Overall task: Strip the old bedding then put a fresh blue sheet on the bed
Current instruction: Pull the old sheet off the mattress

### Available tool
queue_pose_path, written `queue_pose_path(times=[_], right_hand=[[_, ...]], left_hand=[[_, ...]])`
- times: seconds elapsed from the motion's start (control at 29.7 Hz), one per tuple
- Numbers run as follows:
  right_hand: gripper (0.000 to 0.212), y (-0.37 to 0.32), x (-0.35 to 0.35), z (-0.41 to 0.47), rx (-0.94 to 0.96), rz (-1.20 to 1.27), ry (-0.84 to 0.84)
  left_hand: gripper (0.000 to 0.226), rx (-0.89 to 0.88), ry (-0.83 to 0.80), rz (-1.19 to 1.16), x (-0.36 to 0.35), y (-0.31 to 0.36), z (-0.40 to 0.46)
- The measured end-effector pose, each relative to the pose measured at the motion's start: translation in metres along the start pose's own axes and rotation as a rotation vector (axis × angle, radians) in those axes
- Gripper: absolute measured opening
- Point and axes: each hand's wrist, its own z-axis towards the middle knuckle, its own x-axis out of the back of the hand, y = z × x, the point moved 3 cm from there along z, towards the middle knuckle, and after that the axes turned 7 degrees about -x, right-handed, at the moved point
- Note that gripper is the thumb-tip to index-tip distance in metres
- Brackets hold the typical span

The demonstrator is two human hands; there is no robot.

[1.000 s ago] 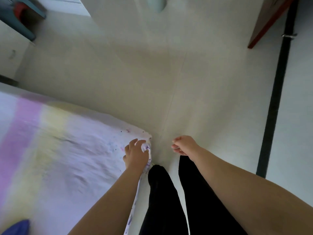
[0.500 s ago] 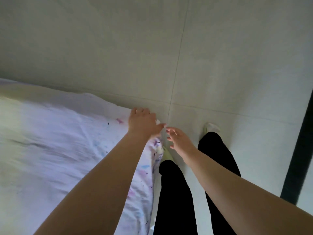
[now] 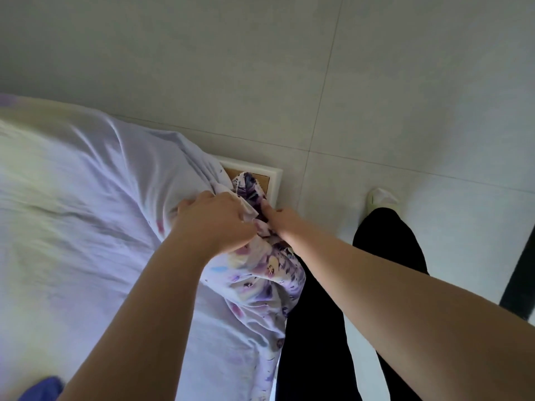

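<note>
both hands (image 3: 231,221) bunching soft crumpled floral sheet (image 3: 260,273), square white bed frame (image 3: 275,180)

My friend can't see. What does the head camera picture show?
Both hands, left hand and right hand, grip the bunched corner of a pale floral bedsheet, lifted off the white-edged wooden bed frame corner. Grey tiled floor lies beyond.

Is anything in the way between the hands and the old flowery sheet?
No. Both hands are already on the old sheet at the bed's corner: the left hand grips a bunch of it and the right hand has its fingers in the folds.
</note>
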Motion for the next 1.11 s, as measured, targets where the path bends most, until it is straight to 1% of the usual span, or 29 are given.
queue_pose_path(times=[0.03,0.07,0.1,0.17,0.2,0.24,0.3,0.34,0.37,0.4,0.47,0.51,0.54,0.57,0.61,0.64,0.67,0.71,0.74,0.78,0.81,0.84,0.88,0.91,0.94,0.98,1.01,1.08,1.11], right_hand=[[0.078,0.004,-0.003,0.0,-0.048,0.038,-0.01],[0.072,0.007,-0.006,0.001,-0.075,0.052,-0.036],[0.059,0.009,-0.006,0.0,-0.068,0.048,-0.059],[0.031,0.01,-0.001,-0.004,0.017,0.064,-0.032],[0.024,0.008,0.004,-0.007,0.103,0.049,0.041],[0.021,0.005,0.011,-0.014,0.215,-0.004,0.149],[0.023,-0.002,0.027,-0.026,0.433,-0.093,0.399],[0.022,-0.003,0.037,-0.03,0.497,-0.052,0.483],[0.02,-0.002,0.049,-0.032,0.527,0.041,0.538],[0.019,0.002,0.065,-0.032,0.518,0.17,0.597],[0.019,0.017,0.102,-0.027,0.415,0.471,0.753],[0.018,0.029,0.119,-0.024,0.326,0.632,0.766],[0.017,0.039,0.13,-0.023,0.234,0.789,0.671],[0.023,0.047,0.136,-0.024,0.174,0.904,0.459],[0.033,0.053,0.139,-0.025,0.137,0.947,0.228],[0.039,0.054,0.139,-0.033,0.109,0.91,0.041],[0.038,0.054,0.139,-0.042,0.099,0.791,-0.089],[0.032,0.052,0.143,-0.047,0.101,0.733,-0.176],[0.024,0.051,0.15,-0.048,0.122,0.767,-0.169],[0.016,0.052,0.162,-0.043,0.175,0.889,-0.092],[0.008,0.057,0.177,-0.036,0.218,1.044,0.057],[0.011,0.063,0.188,-0.033,0.236,1.193,0.192],[0.021,0.074,0.198,-0.028,0.193,1.322,0.299],[0.028,0.081,0.203,-0.024,0.161,1.402,0.362],[0.03,0.084,0.203,-0.022,0.133,1.392,0.407],[0.027,0.081,0.201,-0.021,0.144,1.338,0.402],[0.024,0.076,0.199,-0.021,0.16,1.232,0.408],[0.04,0.068,0.199,-0.02,0.25,1.057,0.426],[0.038,0.06,0.2,-0.026,0.291,1.013,0.423]], left_hand=[[0.022,0.001,-0.002,0.01,-0.003,-0.003,-0.002],[0.024,0.006,0.006,0.019,-0.005,-0.007,-0.004],[0.026,0.013,0.02,0.019,-0.006,-0.009,-0.005],[0.023,0.018,0.048,0.01,-0.008,-0.011,-0.008],[0.021,0.016,0.057,0.002,-0.009,-0.012,-0.009],[0.018,0.013,0.071,-0.007,-0.01,-0.011,-0.01],[0.015,-0.004,0.132,-0.014,-0.01,-0.008,-0.01],[0.018,-0.012,0.168,-0.012,-0.01,-0.007,-0.009],[0.027,-0.014,0.207,-0.017,-0.01,-0.006,-0.009],[0.037,-0.01,0.256,-0.041,-0.01,-0.004,-0.01],[0.051,-0.014,0.416,-0.156,-0.008,-0.001,-0.012],[0.055,-0.039,0.502,-0.227,-0.007,0.001,-0.012],[0.055,-0.076,0.578,-0.284,-0.007,0.005,-0.011],[0.053,-0.118,0.638,-0.313,-0.006,0.01,-0.008],[0.05,-0.153,0.678,-0.312,-0.007,0.015,-0.004],[0.049,-0.175,0.704,-0.283,-0.008,0.02,0.001],[0.048,-0.185,0.726,-0.235,-0.01,0.025,0.006],[0.05,-0.177,0.736,-0.178,-0.014,0.03,0.011],[0.052,-0.152,0.728,-0.122,-0.021,0.033,0.015],[0.054,-0.116,0.702,-0.078,-0.031,0.037,0.019],[0.056,-0.087,0.668,-0.041,-0.041,0.04,0.022],[0.056,-0.075,0.637,-0.008,-0.052,0.043,0.024],[0.056,-0.077,0.613,0.024,-0.061,0.046,0.025],[0.057,-0.084,0.586,0.052,-0.069,0.049,0.027],[0.059,-0.091,0.555,0.067,-0.074,0.051,0.03],[0.061,-0.092,0.517,0.07,-0.076,0.052,0.033],[0.064,-0.09,0.479,0.069,-0.077,0.053,0.036],[0.069,-0.093,0.415,0.079,-0.077,0.055,0.045],[0.072,-0.096,0.369,0.073,-0.076,0.056,0.047]])
